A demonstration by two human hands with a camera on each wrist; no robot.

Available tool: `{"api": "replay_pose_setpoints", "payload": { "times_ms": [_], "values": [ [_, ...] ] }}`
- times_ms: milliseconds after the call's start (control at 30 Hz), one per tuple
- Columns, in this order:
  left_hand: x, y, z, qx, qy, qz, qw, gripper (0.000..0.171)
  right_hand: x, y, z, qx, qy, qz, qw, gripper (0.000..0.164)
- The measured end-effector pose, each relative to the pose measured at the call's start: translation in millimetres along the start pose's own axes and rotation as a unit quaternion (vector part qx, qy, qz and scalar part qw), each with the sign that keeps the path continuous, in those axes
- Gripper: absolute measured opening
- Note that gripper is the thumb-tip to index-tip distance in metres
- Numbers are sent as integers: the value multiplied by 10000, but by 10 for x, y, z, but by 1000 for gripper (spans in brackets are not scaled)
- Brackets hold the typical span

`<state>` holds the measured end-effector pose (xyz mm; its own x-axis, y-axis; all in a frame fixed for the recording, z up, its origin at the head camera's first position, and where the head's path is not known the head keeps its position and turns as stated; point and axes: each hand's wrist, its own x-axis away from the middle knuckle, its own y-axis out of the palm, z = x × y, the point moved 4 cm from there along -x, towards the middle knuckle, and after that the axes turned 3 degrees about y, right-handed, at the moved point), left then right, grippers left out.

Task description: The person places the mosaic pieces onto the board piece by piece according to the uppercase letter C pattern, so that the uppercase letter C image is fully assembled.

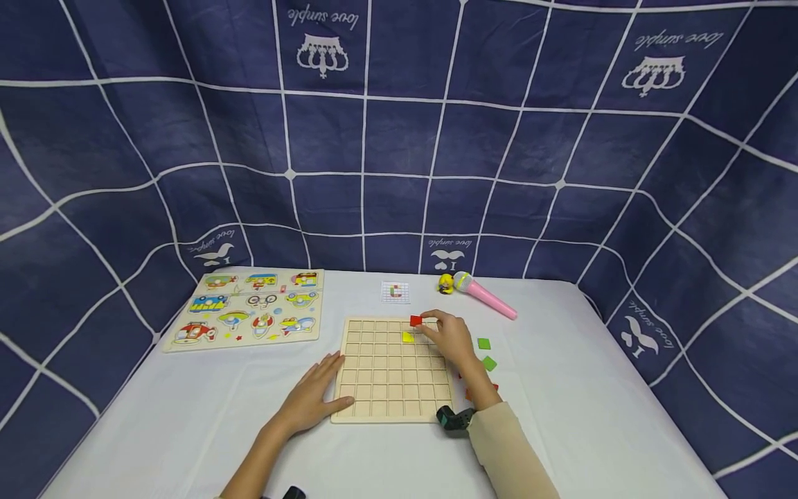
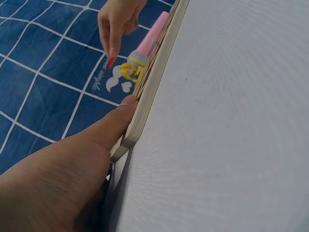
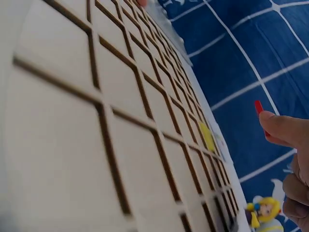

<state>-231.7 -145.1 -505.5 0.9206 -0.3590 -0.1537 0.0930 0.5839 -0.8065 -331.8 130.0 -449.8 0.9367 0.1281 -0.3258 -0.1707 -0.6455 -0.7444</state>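
A wooden grid board (image 1: 380, 374) lies on the table, with one yellow tile (image 1: 408, 337) in a cell near its far edge. My right hand (image 1: 451, 339) pinches a red square tile (image 1: 415, 321) between thumb and fingertips, over the far part of the board; the right wrist view shows this red tile (image 3: 261, 116) raised above the grid. My left hand (image 1: 312, 395) rests at the board's left edge, fingers extended along the side and thumb (image 2: 123, 113) on the rim. Green tiles (image 1: 484, 344) lie right of the board, and red tiles (image 1: 469, 394) are partly hidden under my right forearm.
Beyond the board lies a small card (image 1: 395, 292) printed with a coloured grid pattern. A pink toy microphone (image 1: 492, 299) and a yellow-haired figurine (image 1: 445, 283) are at the back right. A vehicle puzzle board (image 1: 249, 312) lies at the left. Dark blue checked cloth surrounds the table.
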Motion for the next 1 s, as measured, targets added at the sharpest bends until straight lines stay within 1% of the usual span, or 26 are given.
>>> {"api": "replay_pose_setpoints", "payload": {
  "times_ms": [100,167,333,433,533,800,1000],
  "values": [
    [1,4,-1,18,-11,-10,10000,90,5,119,-93,-40,-127,-46,9999,29],
    [2,4,-3,17,-18,-13,10000,91,6,198,-125,-23,-140,-126,9998,29],
    [3,-3,-4,-16,-17,-23,10000,90,5,356,-132,114,-4,-369,9993,31],
    [3,-8,4,20,-2,-32,10000,90,10,417,-111,222,99,-499,9985,30],
    [4,-14,15,58,14,-28,10000,90,16,452,-91,283,147,-559,9979,27],
    [10,-7,10,11,-14,-14,10000,89,17,490,-97,357,-54,-521,9980,26],
    [10,7,-2,-22,-18,0,10000,89,25,498,-101,359,-45,-542,9979,30]
  ]
}}
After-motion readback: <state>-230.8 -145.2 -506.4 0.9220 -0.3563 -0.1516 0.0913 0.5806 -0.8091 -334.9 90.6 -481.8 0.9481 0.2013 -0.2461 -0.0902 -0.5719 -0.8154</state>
